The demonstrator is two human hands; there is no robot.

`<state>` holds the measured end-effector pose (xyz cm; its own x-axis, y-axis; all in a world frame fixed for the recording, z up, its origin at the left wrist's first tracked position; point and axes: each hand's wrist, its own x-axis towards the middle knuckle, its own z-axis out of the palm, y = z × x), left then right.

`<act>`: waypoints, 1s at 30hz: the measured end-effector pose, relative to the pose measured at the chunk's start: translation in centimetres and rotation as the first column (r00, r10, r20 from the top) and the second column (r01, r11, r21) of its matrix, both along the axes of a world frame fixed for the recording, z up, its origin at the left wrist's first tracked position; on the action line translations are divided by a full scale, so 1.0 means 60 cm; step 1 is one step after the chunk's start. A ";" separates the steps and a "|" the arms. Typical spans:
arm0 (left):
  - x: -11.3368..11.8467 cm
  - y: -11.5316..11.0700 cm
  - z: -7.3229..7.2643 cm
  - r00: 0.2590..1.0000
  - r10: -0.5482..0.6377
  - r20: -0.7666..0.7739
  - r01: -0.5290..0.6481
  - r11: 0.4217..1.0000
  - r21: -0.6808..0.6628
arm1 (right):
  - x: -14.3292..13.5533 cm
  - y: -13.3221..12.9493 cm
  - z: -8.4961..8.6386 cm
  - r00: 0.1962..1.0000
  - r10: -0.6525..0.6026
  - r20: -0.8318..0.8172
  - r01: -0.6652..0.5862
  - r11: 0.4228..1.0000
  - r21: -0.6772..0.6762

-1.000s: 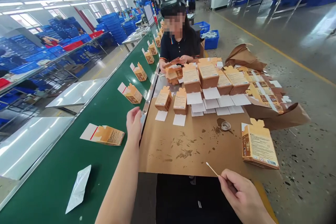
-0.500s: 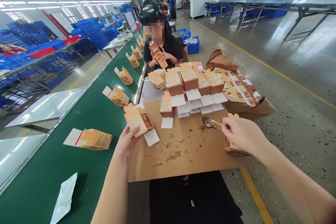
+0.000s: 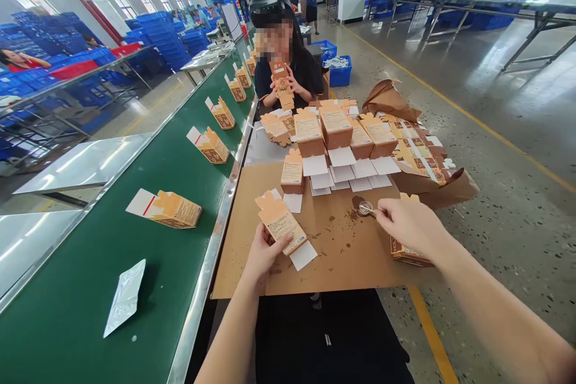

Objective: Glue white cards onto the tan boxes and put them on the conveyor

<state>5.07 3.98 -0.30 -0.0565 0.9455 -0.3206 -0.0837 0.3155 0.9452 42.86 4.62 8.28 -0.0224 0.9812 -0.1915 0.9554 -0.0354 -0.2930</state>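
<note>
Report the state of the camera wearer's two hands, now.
Left hand: closed, holding a printed carton.
Right hand: closed, pinching a thin swab at the small clear dish.

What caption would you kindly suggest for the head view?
Left hand holds a carton; right hand holds a swab at a small clear dish.

Stacked boxes (image 3: 336,127) block the frame's upper centre; at lower centre, cardboard (image 3: 342,267) lies open between left hand (image 3: 266,251) and right hand (image 3: 405,223).
</note>
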 end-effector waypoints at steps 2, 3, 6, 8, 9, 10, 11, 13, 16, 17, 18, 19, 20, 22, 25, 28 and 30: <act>-0.002 -0.003 0.000 1.000 -0.002 -0.013 0.002 1.000 0.007 | -0.040 -0.055 -0.029 0.980 0.056 -0.191 -0.037 0.994 0.101; -0.002 -0.006 0.000 1.000 -0.003 -0.022 0.003 1.000 0.011 | -0.069 -0.083 -0.050 0.959 0.096 -0.265 -0.061 0.989 0.137; 0.001 -0.010 0.002 0.998 -0.002 -0.057 0.003 1.000 0.017 | -0.163 -0.146 -0.120 0.925 0.166 -0.341 -0.089 0.969 0.230; 0.003 -0.012 0.004 0.997 0.001 -0.076 0.000 1.000 0.019 | -0.211 -0.165 -0.157 0.922 0.195 -0.334 -0.123 0.967 0.225; 0.004 -0.013 0.005 0.997 0.006 -0.083 -0.004 1.000 0.019 | -0.228 -0.168 -0.169 0.921 0.204 -0.331 -0.137 0.967 0.216; 0.005 -0.014 0.006 0.996 0.009 -0.086 -0.008 1.000 0.017 | -0.239 -0.169 -0.178 0.922 0.206 -0.328 -0.141 0.967 0.210; 0.006 -0.016 0.007 0.996 0.012 -0.087 -0.010 1.000 0.017 | -0.245 -0.167 -0.183 0.922 0.206 -0.327 -0.143 0.968 0.206; 0.006 -0.019 0.009 0.996 0.010 -0.088 -0.009 1.000 0.020 | -0.247 -0.162 -0.185 0.923 0.201 -0.328 -0.140 0.969 0.202; 0.004 -0.023 0.009 0.995 0.008 -0.102 -0.005 1.000 0.025 | -0.236 -0.157 -0.183 0.928 0.180 -0.327 -0.119 0.973 0.200; 0.004 -0.025 0.008 0.994 0.006 -0.110 -0.003 1.000 0.023 | -0.231 -0.156 -0.181 0.929 0.170 -0.327 -0.108 0.974 0.200; 0.003 -0.027 0.007 0.993 0.001 -0.119 0.001 1.000 0.022 | -0.226 -0.158 -0.180 0.930 0.160 -0.329 -0.097 0.975 0.201; 0.004 -0.030 0.006 0.992 -0.006 -0.129 0.009 1.000 0.024 | -0.220 -0.160 -0.178 0.930 0.152 -0.334 -0.086 0.975 0.203; 0.005 -0.035 0.004 0.990 -0.011 -0.141 0.016 0.999 0.033 | -0.212 -0.164 -0.176 0.930 0.144 -0.339 -0.076 0.976 0.206; 0.010 -0.050 -0.002 0.984 0.006 -0.178 0.009 0.997 0.082 | -0.194 -0.177 -0.168 0.924 0.122 -0.362 -0.042 0.974 0.221; 0.023 -0.083 -0.015 0.955 0.065 -0.288 -0.020 0.987 0.157 | -0.160 -0.204 -0.154 0.895 0.062 -0.441 0.057 0.966 0.252; 0.037 -0.112 -0.030 0.906 0.075 -0.417 -0.013 0.989 0.150 | -0.135 -0.228 -0.140 0.852 0.002 -0.523 0.142 0.961 0.235; 0.043 -0.119 -0.039 0.887 0.072 -0.455 0.001 0.988 0.157 | -0.131 -0.237 -0.135 0.830 -0.025 -0.556 0.162 0.967 0.198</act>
